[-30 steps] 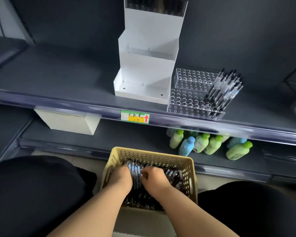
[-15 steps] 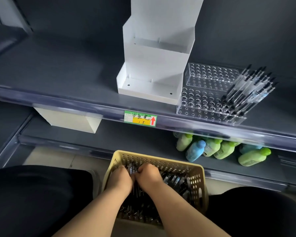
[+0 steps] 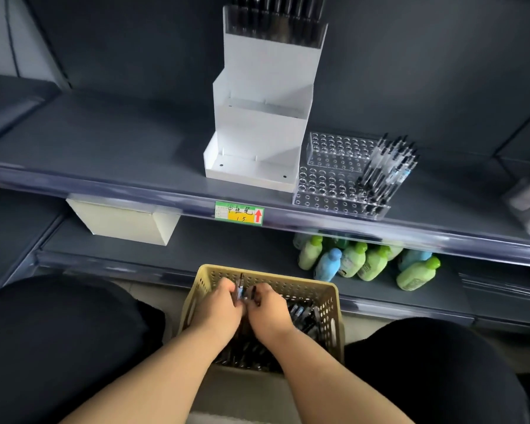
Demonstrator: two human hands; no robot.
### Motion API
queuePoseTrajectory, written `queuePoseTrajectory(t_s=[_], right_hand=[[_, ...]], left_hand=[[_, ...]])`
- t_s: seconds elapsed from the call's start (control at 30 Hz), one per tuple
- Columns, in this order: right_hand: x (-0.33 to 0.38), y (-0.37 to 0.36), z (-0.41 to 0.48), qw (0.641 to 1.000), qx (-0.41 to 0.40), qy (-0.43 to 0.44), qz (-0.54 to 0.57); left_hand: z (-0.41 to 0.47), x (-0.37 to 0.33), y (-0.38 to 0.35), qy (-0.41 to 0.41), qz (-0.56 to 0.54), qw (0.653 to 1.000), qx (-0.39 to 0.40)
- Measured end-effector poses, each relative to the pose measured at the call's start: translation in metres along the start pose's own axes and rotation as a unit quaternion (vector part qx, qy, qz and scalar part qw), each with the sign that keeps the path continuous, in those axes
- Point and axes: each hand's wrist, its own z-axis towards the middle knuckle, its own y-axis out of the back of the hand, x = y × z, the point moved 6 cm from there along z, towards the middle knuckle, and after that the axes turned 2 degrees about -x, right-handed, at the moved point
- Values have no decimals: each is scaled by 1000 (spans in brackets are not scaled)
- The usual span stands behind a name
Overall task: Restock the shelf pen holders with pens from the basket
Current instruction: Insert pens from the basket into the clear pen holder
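Observation:
A tan perforated basket [image 3: 328,304] full of dark pens [image 3: 302,316] sits between my knees, below the shelf. Both hands are inside it, side by side. My left hand [image 3: 219,310] and my right hand [image 3: 270,313] have their fingers curled round a small bunch of pens [image 3: 242,290] whose tips stick up between them. On the shelf above stands a clear tiered pen holder [image 3: 331,179] with many holes; several pens [image 3: 386,169] fill its right end. Left of it stands a white stepped display stand [image 3: 257,139], its lower tiers bare.
A green and yellow price tag [image 3: 238,213] is on the shelf's front rail. Green and blue bottles [image 3: 364,261] lie on the lower shelf at the right. A cream box [image 3: 123,221] sits under the upper shelf at the left. My dark-clothed knees flank the basket.
The hands have drawn together and lifted a bunch of pens, whose tips now show above the fingers. The camera has tilted, so the shelf appears shifted.

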Motion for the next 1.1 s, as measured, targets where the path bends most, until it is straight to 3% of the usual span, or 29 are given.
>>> queuePoseTrajectory(t_s=[0.1, 0.23, 0.43, 0.57, 0.67, 0.77, 0.83, 0.93, 1.1], right_hand=[[24, 40, -13, 994, -68, 52, 73], [65, 121, -28, 955, -173, 158, 182], [116, 263, -43, 861, -293, 267, 317], [123, 340, -34, 831, -337, 279, 344], [108, 374, -27, 804, -406, 280, 332], [88, 373, -25, 780, -414, 264, 389], [80, 376, -12, 789, -423, 253, 366], [82, 381, -4, 809, -463, 264, 246], [83, 384, 2, 798, -500, 279, 187]], left_hand=[[-11, -32, 26, -70, -40, 996, -22], [-23, -93, 74, -195, -110, 973, -48], [-25, -172, 143, -323, -235, 910, -108], [-17, -223, 159, -385, -300, 864, -124], [3, -253, 158, -409, -330, 842, -123], [18, -264, 155, -405, -341, 841, -114], [35, -277, 148, -405, -338, 843, -105], [47, -286, 137, -407, -327, 848, -86], [59, -284, 123, -371, -352, 855, -81]])
